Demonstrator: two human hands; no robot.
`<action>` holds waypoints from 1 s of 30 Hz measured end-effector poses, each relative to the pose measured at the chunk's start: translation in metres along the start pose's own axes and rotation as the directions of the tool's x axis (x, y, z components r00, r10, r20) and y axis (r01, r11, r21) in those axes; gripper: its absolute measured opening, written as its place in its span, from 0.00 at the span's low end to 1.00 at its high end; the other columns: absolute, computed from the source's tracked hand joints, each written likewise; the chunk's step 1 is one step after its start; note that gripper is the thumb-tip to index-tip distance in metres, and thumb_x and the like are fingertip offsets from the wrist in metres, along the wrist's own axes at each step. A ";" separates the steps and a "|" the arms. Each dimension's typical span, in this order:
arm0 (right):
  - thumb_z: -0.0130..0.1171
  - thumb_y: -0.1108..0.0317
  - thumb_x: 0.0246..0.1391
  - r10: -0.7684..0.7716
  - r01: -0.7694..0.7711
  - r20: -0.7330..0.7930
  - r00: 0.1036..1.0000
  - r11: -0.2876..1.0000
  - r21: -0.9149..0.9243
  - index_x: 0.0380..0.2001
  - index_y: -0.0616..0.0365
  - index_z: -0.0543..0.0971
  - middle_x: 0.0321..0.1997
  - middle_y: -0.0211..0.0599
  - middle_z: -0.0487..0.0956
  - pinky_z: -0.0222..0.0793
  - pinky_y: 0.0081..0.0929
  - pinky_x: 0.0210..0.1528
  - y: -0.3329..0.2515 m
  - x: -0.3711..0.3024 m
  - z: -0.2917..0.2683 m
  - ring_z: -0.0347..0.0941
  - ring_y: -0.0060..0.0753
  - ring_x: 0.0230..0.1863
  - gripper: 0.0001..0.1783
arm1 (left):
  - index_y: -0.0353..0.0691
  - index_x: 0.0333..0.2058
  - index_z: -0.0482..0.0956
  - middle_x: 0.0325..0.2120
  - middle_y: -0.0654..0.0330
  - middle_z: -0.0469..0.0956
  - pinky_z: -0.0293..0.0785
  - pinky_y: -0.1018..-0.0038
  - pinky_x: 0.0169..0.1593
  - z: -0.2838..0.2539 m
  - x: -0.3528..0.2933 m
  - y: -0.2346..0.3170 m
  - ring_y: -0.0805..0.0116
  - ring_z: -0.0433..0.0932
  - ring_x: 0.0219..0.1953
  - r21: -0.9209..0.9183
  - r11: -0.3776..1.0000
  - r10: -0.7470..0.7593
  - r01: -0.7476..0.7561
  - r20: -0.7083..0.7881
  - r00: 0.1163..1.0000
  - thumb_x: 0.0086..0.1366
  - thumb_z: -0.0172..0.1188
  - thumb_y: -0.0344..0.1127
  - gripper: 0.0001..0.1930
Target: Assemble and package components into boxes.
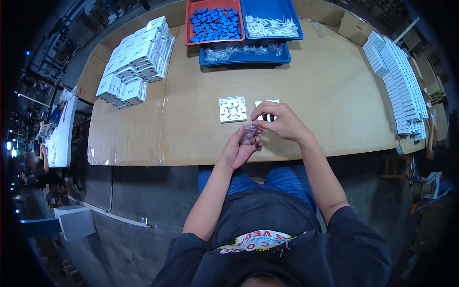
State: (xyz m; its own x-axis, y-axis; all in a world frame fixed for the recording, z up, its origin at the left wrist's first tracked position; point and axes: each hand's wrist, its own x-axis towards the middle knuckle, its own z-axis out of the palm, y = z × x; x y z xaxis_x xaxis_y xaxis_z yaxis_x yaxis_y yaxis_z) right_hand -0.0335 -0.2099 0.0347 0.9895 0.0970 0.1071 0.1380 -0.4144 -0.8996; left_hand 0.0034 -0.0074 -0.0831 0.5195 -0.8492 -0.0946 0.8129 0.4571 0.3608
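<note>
A small clear plastic bag (249,134) is held over the front part of the table by my left hand (236,153), its fingers curled around it. My right hand (286,123) pinches at the bag's upper edge with thumb and fingers. Just beyond my left hand lies a white square plate-like piece (233,109) with raised moulded shapes on its face. A second white piece (267,102) shows behind my right hand, which covers most of it. What the bag contains, if anything, is too small to tell.
Across the cardboard-covered table (191,115) stand a red tray (190,28) of blue parts, a blue tray (299,29) of white parts and a lower blue tray (248,62) with clear bags. White boxes (134,55) are stacked left; white pieces (399,86) are stacked right.
</note>
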 end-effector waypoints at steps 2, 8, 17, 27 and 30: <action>0.69 0.72 0.58 -0.079 0.083 0.061 0.995 0.995 -0.062 0.41 0.58 0.88 0.42 0.32 0.84 0.75 0.26 0.44 0.005 0.003 -0.003 0.80 0.24 0.41 0.08 | 0.40 0.58 0.74 0.46 0.61 0.80 0.76 0.64 0.53 -0.002 0.001 0.000 0.69 0.78 0.44 0.001 1.000 -0.005 0.005 0.041 0.999 0.79 0.50 0.56 0.25; 0.61 0.67 0.67 -0.093 0.127 0.283 0.955 0.986 -0.103 0.46 0.64 0.86 0.52 0.41 0.84 0.77 0.34 0.51 -0.009 0.006 -0.007 0.81 0.36 0.49 0.12 | 0.46 0.59 0.74 0.48 0.61 0.79 0.76 0.62 0.54 -0.009 -0.003 -0.001 0.68 0.78 0.47 -0.002 1.000 0.018 -0.018 0.018 1.000 0.78 0.53 0.56 0.23; 0.52 0.53 0.75 0.161 -0.096 0.384 0.909 0.978 -0.183 0.53 0.69 0.81 0.52 0.51 0.84 0.76 0.36 0.54 -0.050 0.003 0.001 0.82 0.42 0.50 0.26 | 0.45 0.58 0.76 0.48 0.62 0.81 0.77 0.60 0.56 0.034 -0.021 -0.001 0.65 0.80 0.49 0.134 0.991 -0.016 0.021 -0.035 0.999 0.76 0.56 0.57 0.24; 0.52 0.59 0.75 -0.328 0.320 0.004 0.945 0.923 0.214 0.43 0.68 0.86 0.53 0.44 0.86 0.75 0.32 0.56 -0.104 -0.029 -0.026 0.81 0.33 0.54 0.21 | 0.47 0.62 0.74 0.48 0.67 0.83 0.72 0.57 0.61 0.058 -0.035 0.008 0.66 0.78 0.50 -0.284 0.959 0.097 -0.006 0.307 0.947 0.77 0.51 0.60 0.27; 0.53 0.62 0.74 -0.262 0.265 -0.045 0.964 0.957 0.120 0.42 0.67 0.86 0.54 0.41 0.85 0.76 0.31 0.56 -0.120 -0.038 -0.028 0.80 0.32 0.54 0.19 | 0.50 0.64 0.74 0.53 0.67 0.84 0.70 0.56 0.62 0.072 -0.034 0.006 0.65 0.78 0.50 -0.296 0.955 0.134 -0.023 0.360 0.923 0.77 0.49 0.63 0.29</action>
State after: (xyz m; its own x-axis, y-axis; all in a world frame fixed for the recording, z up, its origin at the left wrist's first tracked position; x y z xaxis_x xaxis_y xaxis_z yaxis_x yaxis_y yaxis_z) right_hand -0.0863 -0.1894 0.1501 0.9199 0.1609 0.3578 0.3893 -0.2622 -0.8830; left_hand -0.0280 0.0051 -0.0105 0.4938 -0.8181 0.2947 0.8421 0.5344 0.0724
